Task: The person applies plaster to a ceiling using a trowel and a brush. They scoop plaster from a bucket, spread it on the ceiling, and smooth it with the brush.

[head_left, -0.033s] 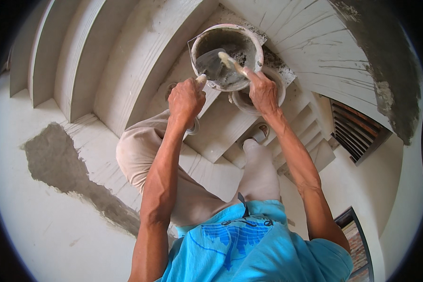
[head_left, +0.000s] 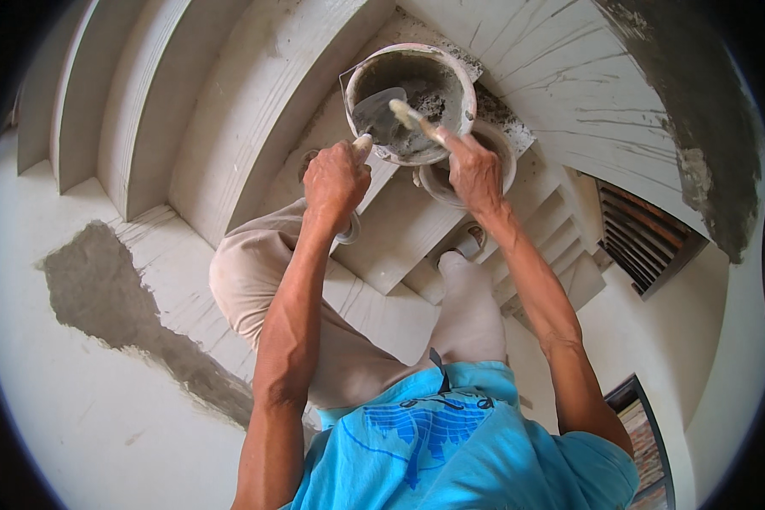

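Note:
My left hand (head_left: 337, 177) grips the handle of a metal trowel (head_left: 374, 115), whose grey blade is tilted inside a mortar-stained bucket (head_left: 464, 85) at the top middle. The bucket holds wet grey mortar (head_left: 425, 140). My right hand (head_left: 474, 170) is closed on a pale-handled brush (head_left: 416, 117), its light head over the trowel blade. A second round bucket (head_left: 506, 153) stands just behind my right hand, partly hidden by it and by the first bucket.
Concrete steps (head_left: 212, 119) rise to the left and descend below the buckets (head_left: 408, 221). A cracked wall (head_left: 552, 68) borders the right, with louvred (head_left: 646, 238) and framed openings (head_left: 646, 425). A grey mortar patch (head_left: 110, 289) marks the pale left surface. My legs are bent beneath me.
The brush head has shifted slightly left and down over the trowel blade, with my right hand moving very slightly. The rest looks the same.

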Tool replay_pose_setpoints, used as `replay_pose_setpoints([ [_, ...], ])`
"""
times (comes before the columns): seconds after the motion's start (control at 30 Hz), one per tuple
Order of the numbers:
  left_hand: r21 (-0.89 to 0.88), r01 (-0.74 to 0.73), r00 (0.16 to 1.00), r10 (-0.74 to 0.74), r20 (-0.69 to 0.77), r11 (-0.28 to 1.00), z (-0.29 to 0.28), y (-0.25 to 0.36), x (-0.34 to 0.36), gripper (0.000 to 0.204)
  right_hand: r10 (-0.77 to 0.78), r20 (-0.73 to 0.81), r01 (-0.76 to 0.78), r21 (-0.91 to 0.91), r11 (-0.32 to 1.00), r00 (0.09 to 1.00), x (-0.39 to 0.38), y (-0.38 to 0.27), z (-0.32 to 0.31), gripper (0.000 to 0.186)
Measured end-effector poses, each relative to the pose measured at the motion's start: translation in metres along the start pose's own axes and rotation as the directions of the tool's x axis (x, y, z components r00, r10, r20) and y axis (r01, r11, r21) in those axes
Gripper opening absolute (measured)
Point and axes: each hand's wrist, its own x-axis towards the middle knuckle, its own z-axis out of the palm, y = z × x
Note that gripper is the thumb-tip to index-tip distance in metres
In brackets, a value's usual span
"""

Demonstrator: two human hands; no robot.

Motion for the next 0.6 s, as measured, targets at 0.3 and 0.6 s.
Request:
replay_pose_setpoints([
  [0.3, -0.025, -0.032, 0.999, 0.032, -0.001, 0.999, -0.001, -0.002, 0.000, 0.035, 0.045, 0.009, -0.044, -0.110, 0.993, 0.999, -0.004, 0.000, 0.035, 0.041],
  [0.6, -0.046, -0.007, 1.000, 0.007, 0.000, 0.999, -0.003, 0.000, 0.000, 0.033, 0.107, -0.073, -0.111, -0.056, 0.992, 0.992, 0.006, 0.018, 0.017, 0.041],
])
